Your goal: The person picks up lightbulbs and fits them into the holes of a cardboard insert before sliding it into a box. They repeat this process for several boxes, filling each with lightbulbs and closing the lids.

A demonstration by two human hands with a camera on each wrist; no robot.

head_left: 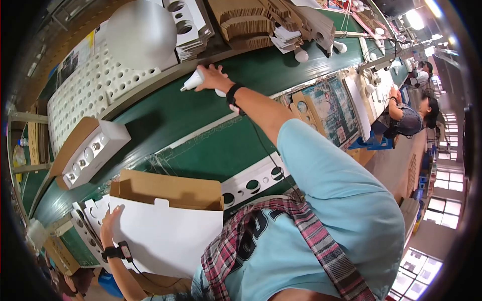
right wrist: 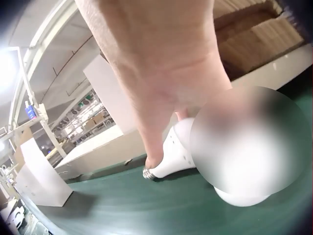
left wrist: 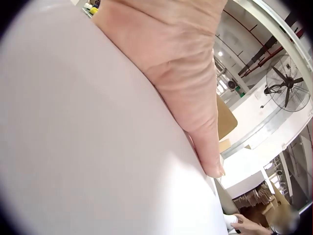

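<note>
My right hand (head_left: 213, 78) reaches out over the green belt and grips a white light bulb (head_left: 192, 81) with a metal screw base. In the right wrist view the thumb lies along this bulb (right wrist: 173, 154), near its screw base; a second white bulb (right wrist: 239, 199) lies beside it, mostly behind a blur. My left hand (head_left: 109, 223) holds a large white cardboard box (head_left: 165, 236) by its left edge, close to my body. The box's brown inner flap stands up at the top. In the left wrist view the white panel (left wrist: 107, 132) hides most of the fingers.
A carton with bulbs in its cut-outs (head_left: 93, 150) stands on the belt at left. Behind the belt rail lie a white perforated tray (head_left: 80, 95) and stacked brown cardboard (head_left: 241, 25). White cut-out inserts (head_left: 253, 183) lie near me. Another person (head_left: 409, 110) sits at right.
</note>
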